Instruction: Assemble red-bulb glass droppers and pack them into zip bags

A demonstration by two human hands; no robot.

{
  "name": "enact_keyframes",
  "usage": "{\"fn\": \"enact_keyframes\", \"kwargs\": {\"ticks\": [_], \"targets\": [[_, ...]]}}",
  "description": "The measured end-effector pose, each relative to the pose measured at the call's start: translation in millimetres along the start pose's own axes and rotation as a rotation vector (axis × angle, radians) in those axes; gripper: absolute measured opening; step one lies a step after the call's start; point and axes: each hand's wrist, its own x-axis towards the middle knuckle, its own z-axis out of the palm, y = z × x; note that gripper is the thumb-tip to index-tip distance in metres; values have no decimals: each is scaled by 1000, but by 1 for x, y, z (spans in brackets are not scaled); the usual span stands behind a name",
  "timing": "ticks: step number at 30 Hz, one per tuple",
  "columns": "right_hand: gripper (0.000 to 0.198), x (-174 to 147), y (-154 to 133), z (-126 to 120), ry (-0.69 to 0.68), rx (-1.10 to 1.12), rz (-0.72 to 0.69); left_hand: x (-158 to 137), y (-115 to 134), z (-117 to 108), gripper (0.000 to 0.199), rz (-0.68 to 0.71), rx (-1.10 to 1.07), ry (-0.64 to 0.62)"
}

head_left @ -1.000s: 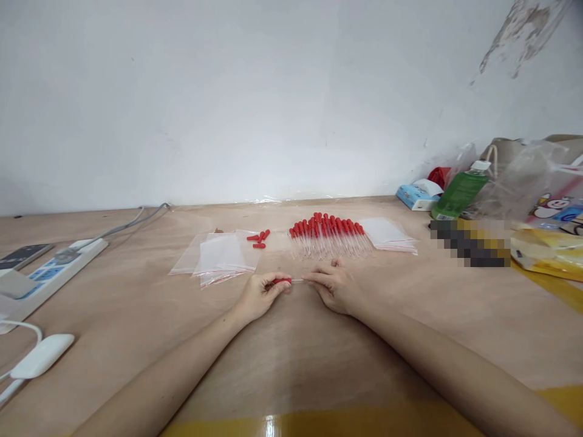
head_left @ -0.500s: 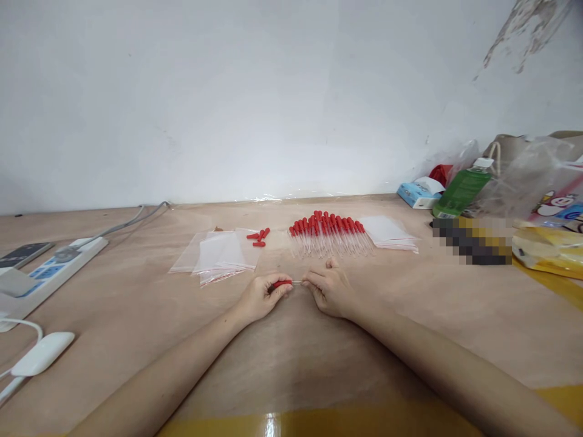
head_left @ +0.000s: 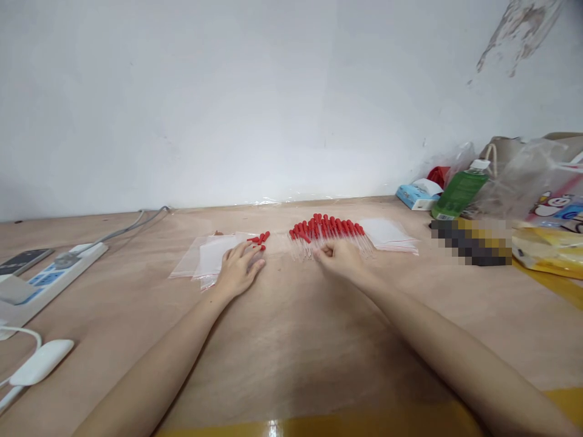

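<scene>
Several red rubber bulbs point(head_left: 265, 236) lie loose left of centre. My left hand point(head_left: 237, 271) is open there, fingers apart, with its fingertips at the nearest bulb and partly over the plastic bags. Whether they touch the bulb I cannot tell. A row of droppers point(head_left: 325, 226), thin clear tubes with red bulbs on their far ends, fans out right of centre. My right hand point(head_left: 340, 258) is closed at the row's near side, pinching the tube of one dropper point(head_left: 304, 237) whose red bulb points away to the left. My fingers and palm hide the rest of that tube.
Clear zip bags point(head_left: 212, 258) lie at the left, with a white bag stack point(head_left: 387, 233) right of the droppers. A power strip point(head_left: 54, 276) and cable stand far left. A green bottle point(head_left: 461, 191), tissue pack point(head_left: 416, 195) and plastic packages fill the right back.
My hands have parted. The left let go of the red bulb and moved left and away to the loose bulbs. The right carried the dropper forward to the row.
</scene>
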Motion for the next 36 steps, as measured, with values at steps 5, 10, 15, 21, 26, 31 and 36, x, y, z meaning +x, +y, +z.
{"fn": "enact_keyframes", "kwargs": {"ticks": [5,10,15,21,26,31,36], "targets": [[25,44,-5,13,128,-164,202,-3,-10,10,48,-31,32,-157],[29,66,-7,29,136,-237,245,-6,-7,10,47,-12,38,-175],[33,57,-9,36,155,-298,171,-8,-1,8,42,-14,-4,-130],[26,42,-29,50,46,-344,-72,-10,8,5,42,-53,-76,-51],[28,42,-35,61,27,-391,-30,-10,10,5,35,-69,-66,-41],[34,41,-36,64,4,-402,-1,-11,11,4,27,-86,-106,-11],[30,41,-40,63,-29,-387,38,-10,15,4,27,-116,-92,19]]}}
